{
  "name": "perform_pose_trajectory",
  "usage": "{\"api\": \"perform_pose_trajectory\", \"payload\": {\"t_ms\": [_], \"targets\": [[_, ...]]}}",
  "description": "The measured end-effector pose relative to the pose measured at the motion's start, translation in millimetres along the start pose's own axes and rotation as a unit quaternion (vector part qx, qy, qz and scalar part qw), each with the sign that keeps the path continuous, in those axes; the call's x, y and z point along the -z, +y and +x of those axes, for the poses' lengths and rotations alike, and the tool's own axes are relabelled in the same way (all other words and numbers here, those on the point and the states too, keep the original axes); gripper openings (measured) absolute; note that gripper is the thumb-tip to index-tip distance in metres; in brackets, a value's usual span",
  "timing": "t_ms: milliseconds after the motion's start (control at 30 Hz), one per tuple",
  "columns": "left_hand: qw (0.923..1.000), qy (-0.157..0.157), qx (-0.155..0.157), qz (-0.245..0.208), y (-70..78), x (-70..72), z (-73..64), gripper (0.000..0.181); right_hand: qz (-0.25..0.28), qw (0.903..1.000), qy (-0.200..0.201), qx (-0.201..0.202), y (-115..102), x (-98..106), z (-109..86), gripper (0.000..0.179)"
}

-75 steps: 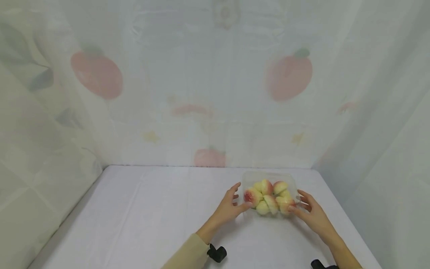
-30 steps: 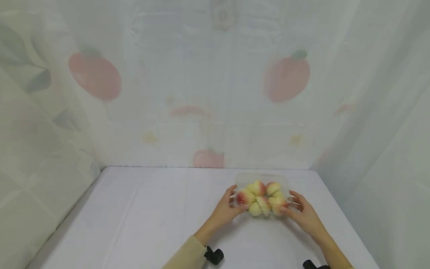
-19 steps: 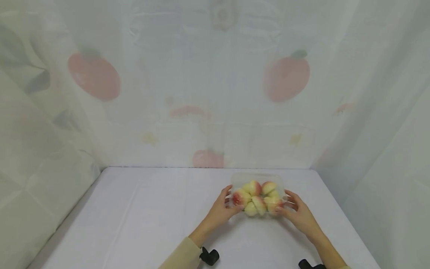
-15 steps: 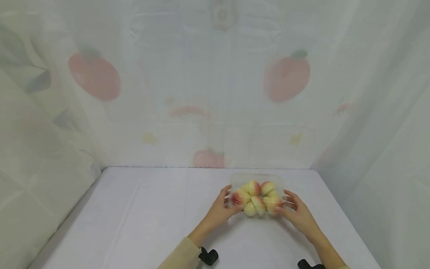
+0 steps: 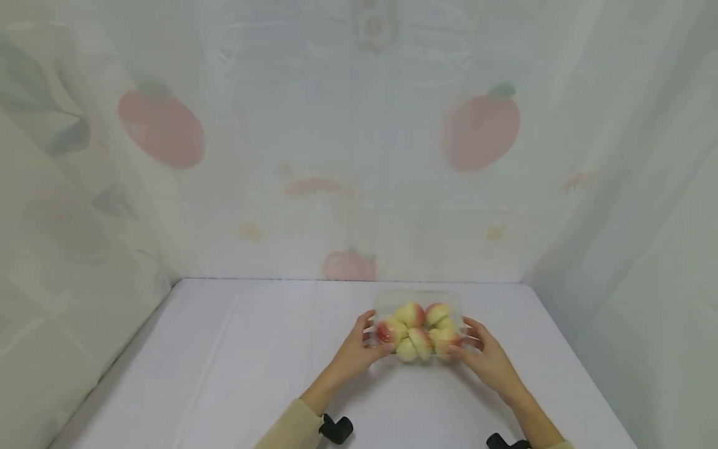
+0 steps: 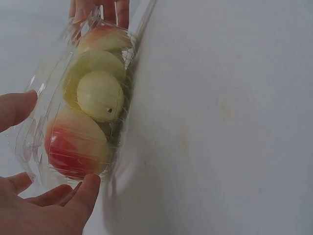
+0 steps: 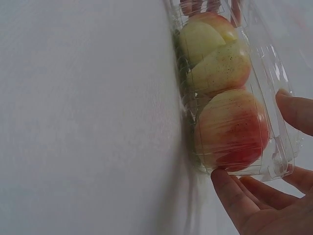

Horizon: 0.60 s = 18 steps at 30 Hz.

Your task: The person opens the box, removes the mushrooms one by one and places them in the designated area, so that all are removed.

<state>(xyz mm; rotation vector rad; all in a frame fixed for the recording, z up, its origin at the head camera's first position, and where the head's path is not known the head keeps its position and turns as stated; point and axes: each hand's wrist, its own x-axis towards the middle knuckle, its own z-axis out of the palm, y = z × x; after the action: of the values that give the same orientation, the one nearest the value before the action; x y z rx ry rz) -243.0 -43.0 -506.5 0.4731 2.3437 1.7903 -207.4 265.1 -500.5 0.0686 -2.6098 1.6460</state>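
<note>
A clear plastic clamshell box (image 5: 387, 302) stands at the right of the table's middle. Through its walls show several yellow fruits (image 5: 420, 343) with red blushes, peach-like in look. My left hand (image 5: 358, 350) grips the box's left end, thumb over the near corner. The right hand (image 5: 487, 362) holds the opposite end in the same way. In the left wrist view, fingertips press on the end wall below a red-blushed fruit (image 6: 73, 147). The right wrist view has the thumb at the top edge and fingers under another large fruit (image 7: 230, 129).
A white-covered table (image 5: 247, 368) lies under the box. Pale printed curtains (image 5: 314, 125) rise behind it and along both sides. Black wrist mounts (image 5: 336, 429) sit at both wrists.
Both hands have carried the clamshell box leftward across the table, by about half its width. Their hold on its two ends looks the same, and the fruits keep their places inside.
</note>
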Motion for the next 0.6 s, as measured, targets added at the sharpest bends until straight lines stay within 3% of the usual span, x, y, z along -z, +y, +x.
{"api": "perform_pose_trajectory", "payload": {"t_ms": [600], "targets": [[0.9996,0.019,0.012,0.018,-7.7,23.5,-12.6,0.09,0.004,1.0,-0.006,0.003,-17,-22,3.6,0.079]]}}
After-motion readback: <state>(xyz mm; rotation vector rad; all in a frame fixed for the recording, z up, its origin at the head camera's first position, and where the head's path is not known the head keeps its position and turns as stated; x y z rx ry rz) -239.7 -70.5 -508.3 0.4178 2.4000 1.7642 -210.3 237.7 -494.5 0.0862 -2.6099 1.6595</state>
